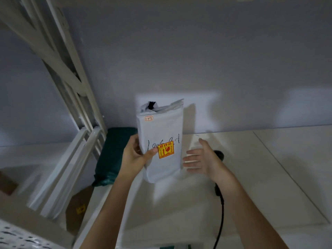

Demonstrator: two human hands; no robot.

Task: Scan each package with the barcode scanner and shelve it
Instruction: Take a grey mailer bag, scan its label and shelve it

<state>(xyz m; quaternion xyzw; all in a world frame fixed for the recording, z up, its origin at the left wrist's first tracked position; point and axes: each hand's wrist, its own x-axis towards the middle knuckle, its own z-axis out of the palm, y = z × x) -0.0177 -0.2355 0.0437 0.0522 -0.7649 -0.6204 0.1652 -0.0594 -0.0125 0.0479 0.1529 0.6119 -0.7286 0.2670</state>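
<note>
Package [160,141] upright in left hand [133,155] grip — right hand [203,159] just beside, apart.

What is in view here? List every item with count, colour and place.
white mailer package: one, white with handwriting, upright on the table, held at its left edge
fragile sticker: one, yellow and red, on the package front
green package: one, dark green, left of the white package
barcode scanner: one, black with cable, on the table behind the right hand
table: one, white
shelving rack: one, white, at left
left hand: grips the package
right hand: open, beside the package
</note>
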